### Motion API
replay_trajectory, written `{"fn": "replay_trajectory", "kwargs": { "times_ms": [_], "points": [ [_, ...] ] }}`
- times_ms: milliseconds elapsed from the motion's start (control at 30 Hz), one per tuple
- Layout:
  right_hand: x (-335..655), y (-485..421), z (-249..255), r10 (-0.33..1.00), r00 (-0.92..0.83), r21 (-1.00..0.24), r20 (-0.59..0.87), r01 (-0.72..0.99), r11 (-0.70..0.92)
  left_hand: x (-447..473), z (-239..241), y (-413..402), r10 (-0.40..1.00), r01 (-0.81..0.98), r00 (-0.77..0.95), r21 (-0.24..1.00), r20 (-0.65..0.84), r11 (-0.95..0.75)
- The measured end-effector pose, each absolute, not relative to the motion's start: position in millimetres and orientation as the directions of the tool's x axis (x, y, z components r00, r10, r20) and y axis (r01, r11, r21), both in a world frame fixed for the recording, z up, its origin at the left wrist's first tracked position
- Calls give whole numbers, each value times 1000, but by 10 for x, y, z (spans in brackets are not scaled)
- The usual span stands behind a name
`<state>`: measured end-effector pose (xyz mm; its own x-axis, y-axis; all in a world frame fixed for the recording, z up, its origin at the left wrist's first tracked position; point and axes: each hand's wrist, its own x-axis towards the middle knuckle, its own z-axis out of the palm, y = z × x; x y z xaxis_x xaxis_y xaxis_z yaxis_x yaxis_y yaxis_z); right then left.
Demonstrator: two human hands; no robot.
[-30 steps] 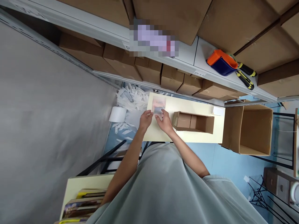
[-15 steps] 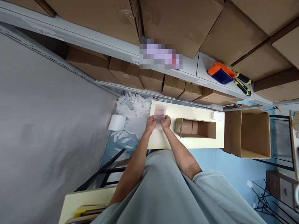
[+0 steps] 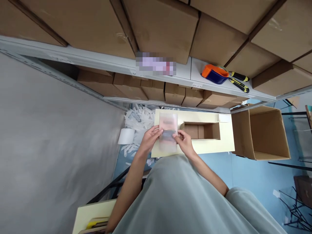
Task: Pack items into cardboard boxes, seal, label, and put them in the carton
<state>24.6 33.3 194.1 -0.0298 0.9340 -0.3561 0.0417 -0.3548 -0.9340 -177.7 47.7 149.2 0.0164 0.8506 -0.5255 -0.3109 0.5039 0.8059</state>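
Because the left hand point(image 3: 149, 138) and the right hand point(image 3: 185, 141) pinch a translucent plastic packet point(image 3: 168, 143) from opposite edges, each grip is narrow, closed on its side of the film. The packet's underside is hidden, its markings are too blurred to read, and whether its lower end touches the cream surface point(image 3: 207, 148) beneath cannot be told. It looks flat, upright-rectangular and pinkish, with a grey-blue band across its middle and a paler, clouded lower end. Just right of the right hand, a long, open cardboard box point(image 3: 212, 131) lies on the surface, part of its left end behind the fingers. Shredded white strips point(image 3: 140, 117) and a white roll point(image 3: 126, 136) sit left of the surface; a large open carton point(image 3: 240, 130) stands at its right end. Beyond, the upper shelf point(image 3: 97, 61) bears cartons cut off by the top edge, and a pixelated patch covers something at its front.
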Motion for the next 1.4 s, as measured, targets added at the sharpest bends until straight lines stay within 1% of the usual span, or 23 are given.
{"fn": "replay_trajectory", "kwargs": {
  "times_ms": [100, 200, 333, 433, 500, 567, 633, 700, 800, 867, 933, 1000, 1067, 1200, 1400],
  "points": [
    [669, 208, 2245, 919, -56, -918, -391, -52, -394, -1502, 1918, 387, 861, -286, 98, 815, -498, 504],
    [1035, 153, 2402, 919, -53, -915, -390, -86, -394, -1161, 2163, 359, 869, -258, 148, 829, -473, 496],
    [1416, 128, 2437, 931, -22, -926, -365, -93, -365, -731, 2289, 375, 877, -241, 189, 845, -442, 478],
    [1679, 141, 2418, 942, -10, -939, -336, -81, -335, -472, 2295, 403, 889, -185, 185, 873, -420, 451],
    [1880, 173, 2427, 954, 13, -954, -299, -15, -298, -331, 2257, 432, 901, -143, 179, 895, -396, 422],
    [2105, 229, 2469, 968, 65, -965, -241, 86, -246, -213, 2182, 468, 922, -106, 155, 922, -354, 372],
    [2339, 306, 2548, 980, 116, -961, -163, 204, -185, -115, 2075, 500, 945, -50, 113, 948, -306, 313],
    [2550, 398, 2650, 990, 123, -938, -73, 329, -110, -37, 1957, 515, 955, 48, 85, 959, -284, 280],
    [2768, 544, 2792, 998, 31, -872, 50, 489, 29, 51, 1813, 485, 951, 286, 92, 922, -296, 259],
    [2832, 640, 2834, 993, -82, -817, 81, 565, 113, 94, 1762, 430, 952, 443, 100, 869, -290, 218],
    [2841, 731, 2811, 975, -219, -759, 46, 627, 176, 128, 1741, 357, 958, 537, 104, 826, -266, 170],
    [2807, 814, 2726, 939, -341, -693, -40, 687, 220, 156, 1732, 277, 965, 568, 108, 812, -239, 137],
    [2745, 883, 2596, 901, -412, -628, -134, 738, 244, 179, 1722, 199, 969, 571, 107, 812, -222, 123],
    [2592, 967, 2290, 855, -451, -546, -258, 798, 256, 213, 1694, 64, 969, 570, 84, 808, -233, 145],
    [2383, 1012, 1844, 812, -390, -503, -434, 853, 141, 236, 1683, -56, 969, 602, 93, 788, -230, 129]
  ]
}}
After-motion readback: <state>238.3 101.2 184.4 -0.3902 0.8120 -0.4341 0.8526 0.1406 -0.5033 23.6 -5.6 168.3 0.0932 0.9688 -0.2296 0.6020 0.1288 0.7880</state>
